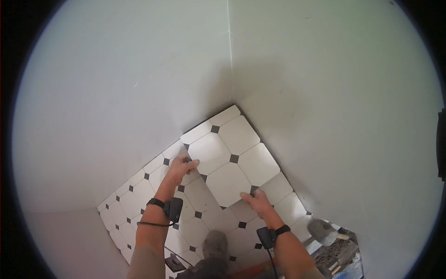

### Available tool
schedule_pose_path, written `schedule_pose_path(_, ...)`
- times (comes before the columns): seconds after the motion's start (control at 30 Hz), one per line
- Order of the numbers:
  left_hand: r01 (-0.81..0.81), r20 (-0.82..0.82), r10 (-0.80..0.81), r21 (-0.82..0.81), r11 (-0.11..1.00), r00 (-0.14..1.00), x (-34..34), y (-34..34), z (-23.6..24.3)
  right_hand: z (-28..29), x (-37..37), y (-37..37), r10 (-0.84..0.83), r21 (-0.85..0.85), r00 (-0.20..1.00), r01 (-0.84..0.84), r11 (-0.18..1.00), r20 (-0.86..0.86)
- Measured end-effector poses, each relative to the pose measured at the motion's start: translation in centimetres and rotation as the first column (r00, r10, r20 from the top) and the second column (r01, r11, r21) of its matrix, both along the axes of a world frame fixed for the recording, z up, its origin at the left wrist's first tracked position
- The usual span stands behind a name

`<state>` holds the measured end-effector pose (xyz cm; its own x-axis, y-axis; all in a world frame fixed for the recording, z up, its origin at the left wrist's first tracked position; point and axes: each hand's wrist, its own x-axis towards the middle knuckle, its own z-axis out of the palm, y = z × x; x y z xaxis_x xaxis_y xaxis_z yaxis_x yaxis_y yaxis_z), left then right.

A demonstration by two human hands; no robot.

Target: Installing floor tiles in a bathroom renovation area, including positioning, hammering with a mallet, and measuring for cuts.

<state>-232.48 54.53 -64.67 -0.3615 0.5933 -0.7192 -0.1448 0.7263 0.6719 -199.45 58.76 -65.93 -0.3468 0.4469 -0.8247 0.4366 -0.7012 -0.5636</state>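
A square white tile sheet with small dark diamonds (223,181) is in the wall corner, raised over the neighbouring patterned floor tiles (130,209). My left hand (183,165) grips its left edge, thumb out and fingers curled at the side. My right hand (258,202) grips its lower edge near the right, beside a dark diamond. The tile's back corner lies close against both walls; whether its underside rests on the floor I cannot tell. Both wrists wear black straps with small devices and cables.
Two pale walls (325,93) meet behind the tile. At lower right are a grey mallet (323,232) with a light handle and a patch of dark rubble (332,258). My shoe (214,244) stands on the tiles. A reddish bar (255,272) shows at the bottom edge.
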Motion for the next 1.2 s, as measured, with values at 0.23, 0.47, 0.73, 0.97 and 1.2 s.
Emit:
schedule_pose_path(0.23, -0.057, 0.057, 0.056, 0.016, 0.998, 0.997, 0.7, 1.9, -2.4, -1.9, 0.7, 1.6, -0.078, 0.01, 0.985, 0.081, 0.997, -0.152)
schedule_pose_path(0.47, -0.029, 0.054, 0.027, 0.044, 0.999, 0.998, 0.7, 2.8, -4.0, -2.6, 0.9, 3.8, 0.02, 0.011, 0.998, -0.019, 1.0, -0.054)
schedule_pose_path(0.73, 0.053, -0.046, -0.056, -0.065, 0.997, 0.997, 2.0, 5.2, -6.2, -1.9, 0.6, 6.4, 0.059, 0.016, 0.986, -0.062, 0.998, 0.159)
schedule_pose_path(0.97, 0.059, -0.151, -0.07, -0.079, 0.995, 0.986, 4.3, 8.9, -9.8, -5.7, 2.4, 9.9, 0.208, 0.235, 0.898, -0.314, 0.92, 0.387)
schedule_pose_path(1.2, 0.259, -0.615, -0.44, -0.364, 0.895, 0.654, 8.3, 12.4, -9.5, -8.6, 6.6, 13.0, 0.118, 0.398, 0.853, -0.355, 0.846, 0.509)
